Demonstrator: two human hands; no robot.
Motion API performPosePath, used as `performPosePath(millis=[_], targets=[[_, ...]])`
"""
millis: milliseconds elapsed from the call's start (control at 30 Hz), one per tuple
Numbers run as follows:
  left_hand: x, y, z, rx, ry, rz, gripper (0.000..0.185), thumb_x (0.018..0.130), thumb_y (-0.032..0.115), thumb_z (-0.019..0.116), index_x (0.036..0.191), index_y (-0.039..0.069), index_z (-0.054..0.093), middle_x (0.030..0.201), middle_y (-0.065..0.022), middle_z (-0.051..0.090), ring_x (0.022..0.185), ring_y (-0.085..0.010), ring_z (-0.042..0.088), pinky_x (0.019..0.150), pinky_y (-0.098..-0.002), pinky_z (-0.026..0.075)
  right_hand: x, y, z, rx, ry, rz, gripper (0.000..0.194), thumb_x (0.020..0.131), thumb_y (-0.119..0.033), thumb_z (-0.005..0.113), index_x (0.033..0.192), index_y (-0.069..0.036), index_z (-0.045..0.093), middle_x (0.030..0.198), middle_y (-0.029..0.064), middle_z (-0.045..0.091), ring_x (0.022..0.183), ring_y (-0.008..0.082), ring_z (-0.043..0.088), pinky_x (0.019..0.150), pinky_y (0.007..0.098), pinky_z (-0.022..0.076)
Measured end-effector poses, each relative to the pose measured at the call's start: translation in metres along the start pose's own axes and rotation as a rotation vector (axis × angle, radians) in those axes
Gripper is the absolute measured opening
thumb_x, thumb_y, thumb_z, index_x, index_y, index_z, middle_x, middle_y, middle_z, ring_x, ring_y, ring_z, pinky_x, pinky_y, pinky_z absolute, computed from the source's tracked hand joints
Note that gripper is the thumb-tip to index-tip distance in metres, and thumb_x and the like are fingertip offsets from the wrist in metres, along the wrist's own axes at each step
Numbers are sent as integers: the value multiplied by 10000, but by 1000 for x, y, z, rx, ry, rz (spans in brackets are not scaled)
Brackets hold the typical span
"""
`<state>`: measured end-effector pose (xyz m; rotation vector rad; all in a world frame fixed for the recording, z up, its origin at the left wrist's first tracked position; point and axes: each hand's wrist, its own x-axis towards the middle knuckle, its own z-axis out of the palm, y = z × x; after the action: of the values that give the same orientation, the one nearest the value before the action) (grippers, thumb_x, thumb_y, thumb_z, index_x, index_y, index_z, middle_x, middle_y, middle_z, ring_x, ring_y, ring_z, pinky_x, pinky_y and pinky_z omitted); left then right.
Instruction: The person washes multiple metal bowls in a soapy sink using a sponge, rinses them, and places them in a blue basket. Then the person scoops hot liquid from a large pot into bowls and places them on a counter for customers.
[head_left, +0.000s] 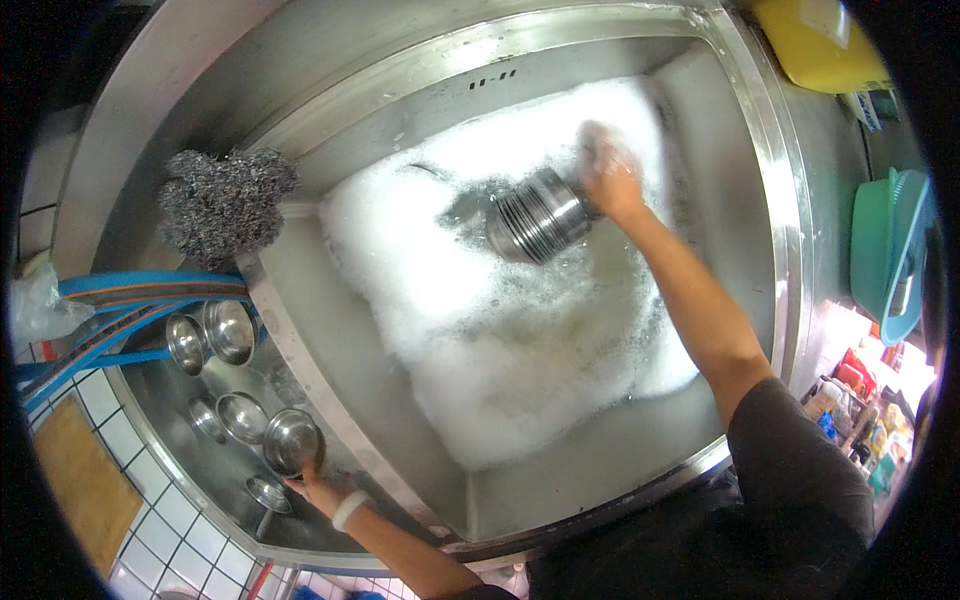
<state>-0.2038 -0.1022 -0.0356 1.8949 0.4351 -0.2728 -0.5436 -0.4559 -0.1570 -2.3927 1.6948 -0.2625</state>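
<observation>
Foamy water fills part of a large stainless steel sink (600, 480). A stack of nested metal bowls (540, 217) lies on its side in the suds. Just beyond the stack's right end is my right hand (609, 169), blurred, over the foam; whether it grips anything is unclear. My left hand (309, 484) holds a round metal bowl (291, 442) by its lower rim in the smaller left basin. Near it stand more metal bowls, one right beside it (241, 418) and others farther up (229, 332). A smaller metal bowl (268, 493) is below left of my left hand.
A steel divider (330, 405) separates the basins. Steel wool scourers (225, 202) sit at its upper end, above blue hoses (157, 289) crossing the left basin. On the right are a yellow container (821, 45) and green and blue plastic baskets (874, 247).
</observation>
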Motion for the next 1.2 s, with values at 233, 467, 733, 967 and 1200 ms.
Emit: performPosePath(millis=[233, 467, 733, 967, 1200], targets=[[21, -14, -18, -119, -77, -319, 592, 691, 157, 595, 1200, -13, 346, 1143, -139, 446, 1002, -269, 461, 827, -411, 376, 33, -137, 34, 249, -621, 32, 381, 851, -298, 440, 1118, -29, 481, 864, 190, 593, 790, 292, 584, 713, 404, 475], [-39, 4, -15, -74, -35, 456, 348, 793, 209, 507, 1079, 15, 462, 1005, -109, 544, 846, -231, 553, 691, -323, 462, -9, -116, 89, 812, -848, 724, 344, 874, -257, 374, 986, 15, 553, 928, 146, 580, 864, 182, 558, 761, 333, 446], [-151, -18, 62, 23, -848, 193, 415, 791, 195, 570, 1136, 14, 427, 1004, -116, 529, 869, -212, 543, 705, -301, 460, -81, -70, 42, 1521, -941, 509, 369, 847, -221, 455, 1074, 70, 447, 901, 173, 583, 829, 198, 569, 693, 337, 461], [-147, -104, 107, 48, -1239, -198, 989, 670, 324, 719, 1337, 14, 58, 1301, -151, 267, 1192, -257, 295, 986, -348, 266, -134, -57, -16, 757, -712, -80, 347, 654, 6, 514, 1000, 39, 508, 863, 235, 567, 837, 363, 553, 743, 413, 437], [-109, -152, 100, 580, -999, 196, 328, 763, 265, 632, 824, -52, 578, 660, -88, 595, 581, -183, 588, 574, -292, 471, -171, -41, -25, 603, -1133, -287, 525, 637, 35, 505, 1153, -48, 455, 991, 198, 557, 913, 330, 537, 776, 390, 425]])
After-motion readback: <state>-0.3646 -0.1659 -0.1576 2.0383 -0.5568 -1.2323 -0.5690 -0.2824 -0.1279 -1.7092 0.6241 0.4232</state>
